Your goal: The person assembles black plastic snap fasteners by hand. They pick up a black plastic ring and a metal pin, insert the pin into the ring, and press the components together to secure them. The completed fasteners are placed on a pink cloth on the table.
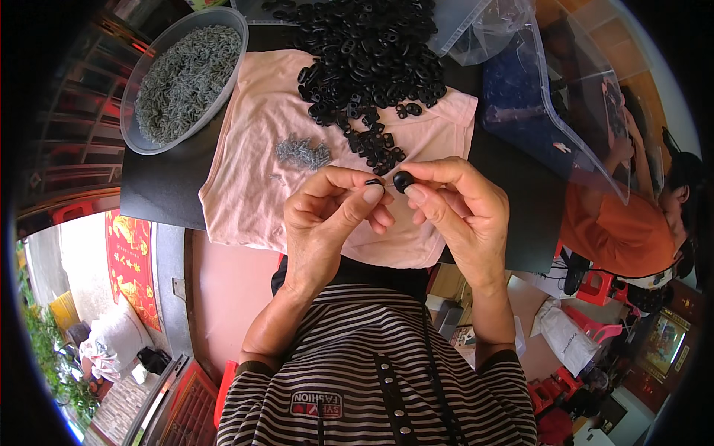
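Observation:
My left hand (327, 212) pinches a small black plastic piece (374, 181) between thumb and forefinger. My right hand (462, 215) closes its thumb and fingertips on a shiny, rounded black plastic cord-lock part (403, 181). The two pieces are held close together above the pink cloth (249, 186), with a thin pale bit, perhaps a spring, between them. Just beyond my fingertips lies a cluster of small black plastic pieces (378, 151). To its left is a little heap of metal springs (303, 153).
A large pile of black plastic parts (364, 52) covers the cloth's far side. A clear tub of springs (186, 83) stands at the far left of the dark table (165, 186). Clear plastic bins (520, 104) are at the right, near a person in orange (617, 230).

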Motion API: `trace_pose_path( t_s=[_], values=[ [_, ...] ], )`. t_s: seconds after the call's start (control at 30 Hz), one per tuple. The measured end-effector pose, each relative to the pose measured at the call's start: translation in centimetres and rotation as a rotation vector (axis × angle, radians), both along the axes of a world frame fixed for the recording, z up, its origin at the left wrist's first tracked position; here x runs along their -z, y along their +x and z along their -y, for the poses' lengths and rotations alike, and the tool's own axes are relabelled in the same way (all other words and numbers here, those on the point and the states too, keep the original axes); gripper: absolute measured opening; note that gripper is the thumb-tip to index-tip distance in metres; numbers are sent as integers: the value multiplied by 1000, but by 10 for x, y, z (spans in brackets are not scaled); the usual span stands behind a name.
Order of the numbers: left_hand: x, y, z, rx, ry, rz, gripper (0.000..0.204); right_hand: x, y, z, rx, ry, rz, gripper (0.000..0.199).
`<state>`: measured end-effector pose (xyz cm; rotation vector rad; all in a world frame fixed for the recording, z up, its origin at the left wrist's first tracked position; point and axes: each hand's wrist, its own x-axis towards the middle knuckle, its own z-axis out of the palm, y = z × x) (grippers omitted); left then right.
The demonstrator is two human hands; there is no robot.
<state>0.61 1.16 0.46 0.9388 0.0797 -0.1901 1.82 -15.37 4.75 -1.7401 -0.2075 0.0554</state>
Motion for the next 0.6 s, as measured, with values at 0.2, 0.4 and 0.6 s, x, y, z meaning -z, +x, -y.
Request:
trace_pose_path(
  t_s=[0.2,0.4,0.6],
  values=[
    [-1,0,1,1,8,15,11,1,0,-2,5,20,-11,20],
    [-1,-1,2,15,34,31,11,0,0,-2,-2,-1,31,19],
    [-4,-1,10,9,-57,1,12,1,-3,-8,40,66,6,19]
  ],
)
